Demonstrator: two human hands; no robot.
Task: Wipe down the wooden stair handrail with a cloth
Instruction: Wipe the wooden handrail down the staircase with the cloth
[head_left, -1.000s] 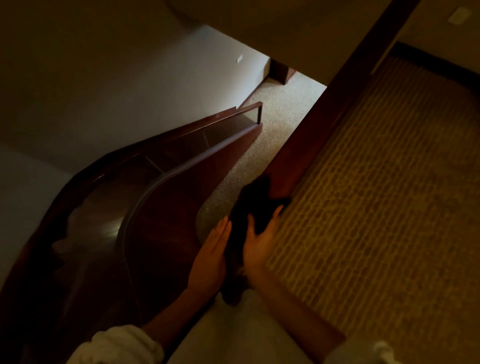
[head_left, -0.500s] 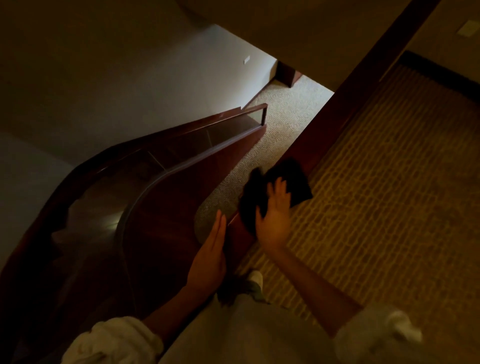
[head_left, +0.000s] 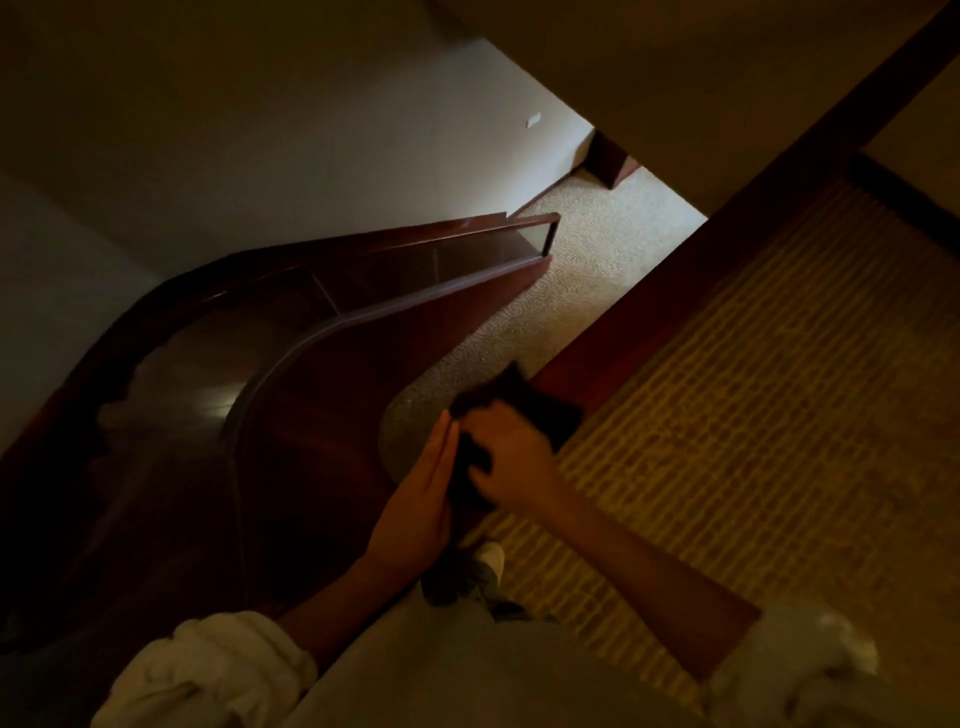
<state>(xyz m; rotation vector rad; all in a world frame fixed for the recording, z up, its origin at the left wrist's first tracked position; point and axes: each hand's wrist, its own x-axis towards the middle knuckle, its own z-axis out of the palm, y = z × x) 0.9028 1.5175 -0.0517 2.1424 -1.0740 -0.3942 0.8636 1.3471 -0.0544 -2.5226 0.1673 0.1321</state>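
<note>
Head view: I read this as mid-wipe, far from done. The dark cloth (head_left: 524, 405) sits on the near end of the wooden handrail (head_left: 675, 291), which runs on up and right, well beyond the hands. I can't tell from the wood which stretches are already wiped. The curved lower rail (head_left: 322, 332) by the stairs has no cloth near it.

Right hand (head_left: 511, 457) is on top of the cloth and blurred. Its fingers (head_left: 475, 447) look curled over the cloth, bunching it against the rail. Left hand (head_left: 421, 499) holds nothing. Its fingers (head_left: 441, 441) are straight and together, flat along the rail's side, just beside the cloth.
</note>
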